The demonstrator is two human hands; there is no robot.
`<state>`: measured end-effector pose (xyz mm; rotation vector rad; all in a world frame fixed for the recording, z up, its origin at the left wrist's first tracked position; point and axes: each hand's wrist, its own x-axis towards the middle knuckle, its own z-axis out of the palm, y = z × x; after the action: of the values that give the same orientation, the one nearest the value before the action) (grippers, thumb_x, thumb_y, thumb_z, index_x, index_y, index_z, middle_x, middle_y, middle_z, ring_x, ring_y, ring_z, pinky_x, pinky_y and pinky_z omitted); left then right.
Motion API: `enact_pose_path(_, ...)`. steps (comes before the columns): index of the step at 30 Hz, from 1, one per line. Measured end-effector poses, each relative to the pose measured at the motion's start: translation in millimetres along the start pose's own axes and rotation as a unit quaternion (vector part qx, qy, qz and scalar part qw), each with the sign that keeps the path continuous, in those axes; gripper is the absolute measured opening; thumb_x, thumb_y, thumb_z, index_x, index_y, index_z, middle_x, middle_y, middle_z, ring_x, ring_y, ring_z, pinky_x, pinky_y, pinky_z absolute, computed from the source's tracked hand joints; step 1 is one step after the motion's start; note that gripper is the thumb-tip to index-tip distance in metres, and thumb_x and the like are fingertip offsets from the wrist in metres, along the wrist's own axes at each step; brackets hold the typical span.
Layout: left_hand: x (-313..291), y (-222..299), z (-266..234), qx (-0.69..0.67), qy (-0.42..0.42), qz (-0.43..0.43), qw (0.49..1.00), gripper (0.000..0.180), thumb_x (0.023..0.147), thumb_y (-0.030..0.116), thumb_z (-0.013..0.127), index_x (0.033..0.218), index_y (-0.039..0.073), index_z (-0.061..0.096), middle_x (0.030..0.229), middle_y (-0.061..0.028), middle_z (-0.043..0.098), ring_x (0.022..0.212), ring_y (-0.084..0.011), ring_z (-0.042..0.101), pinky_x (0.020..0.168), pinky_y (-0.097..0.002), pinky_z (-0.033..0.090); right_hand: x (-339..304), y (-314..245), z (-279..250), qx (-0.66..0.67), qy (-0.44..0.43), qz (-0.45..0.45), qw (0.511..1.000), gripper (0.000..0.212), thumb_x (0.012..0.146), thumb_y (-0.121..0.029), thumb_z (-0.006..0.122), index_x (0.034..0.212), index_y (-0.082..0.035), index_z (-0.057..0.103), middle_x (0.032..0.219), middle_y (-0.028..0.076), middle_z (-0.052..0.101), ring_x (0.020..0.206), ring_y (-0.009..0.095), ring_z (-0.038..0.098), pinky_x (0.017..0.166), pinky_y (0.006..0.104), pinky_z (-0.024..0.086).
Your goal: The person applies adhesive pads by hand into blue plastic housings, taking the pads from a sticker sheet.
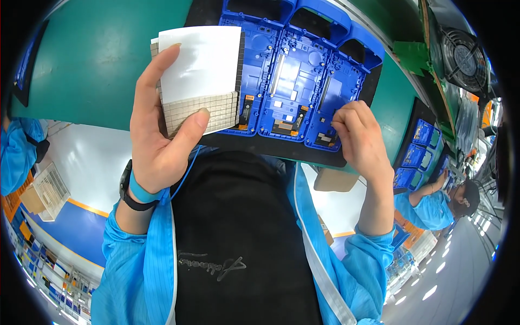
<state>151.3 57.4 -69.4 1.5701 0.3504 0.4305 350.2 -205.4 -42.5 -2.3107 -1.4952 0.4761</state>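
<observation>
My left hand (162,143) grips a pad of sheets, thumb on the front and fingers behind. Small beige-grey rectangular stickers (203,114) in rows cover its lower part, and bare white backing (200,65) shows above them. Three blue plastic housings stand side by side: a left one (259,59) partly behind the sheets, a middle one (295,81) and a right one (337,97). Each has a handle-like loop at its far end and dark parts with orange strips near me. Over the right housing's near right edge, my right hand (362,138) is closed in a pinch; its fingertips hide anything between them.
The housings lie on a black mat (330,156) on a green table (92,70). More blue housings (417,154) lie farther right, near a person in blue (433,208). Another blue sleeve (19,154) shows at far left. A fan (465,59) stands at the upper right.
</observation>
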Motion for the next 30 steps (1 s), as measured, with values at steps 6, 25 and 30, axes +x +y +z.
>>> enact_pose_path(6,3.1,-0.7,-0.7,0.028,-0.005,0.029,0.999,0.072,0.084,-0.006,0.057,0.151,0.003,0.033,0.139,-0.0178,0.050,0.127,-0.0258,0.054,0.103,-0.0376,0.048,-11.3,2.2,3.2,-0.014,-0.023,0.013,1.000,0.016,0.079,0.007,0.068,0.089,0.000,0.058,0.094,0.012,0.058,0.089,0.031,0.054,0.077,0.0381,0.048)
enact_pose_path(25,2.5,3.1,10.7,-0.011,-0.039,0.026,0.999,0.072,0.084,-0.003,0.058,0.152,0.002,0.032,0.139,-0.0188,0.049,0.128,-0.0271,0.053,0.105,-0.0375,0.045,-14.2,3.7,6.5,0.004,0.006,0.018,1.000,0.015,0.078,0.004,0.071,0.087,-0.001,0.061,0.092,0.011,0.059,0.090,0.030,0.055,0.077,0.0376,0.048)
enact_pose_path(30,-0.7,4.1,15.0,-0.029,-0.059,0.001,0.998,0.071,0.084,-0.003,0.058,0.151,0.001,0.033,0.137,-0.0179,0.051,0.126,-0.0249,0.053,0.106,-0.0356,0.042,-12.1,-4.0,3.9,-0.024,0.014,0.012,1.000,0.016,0.077,0.005,0.072,0.088,0.000,0.062,0.092,0.012,0.060,0.089,0.030,0.057,0.076,0.0375,0.049)
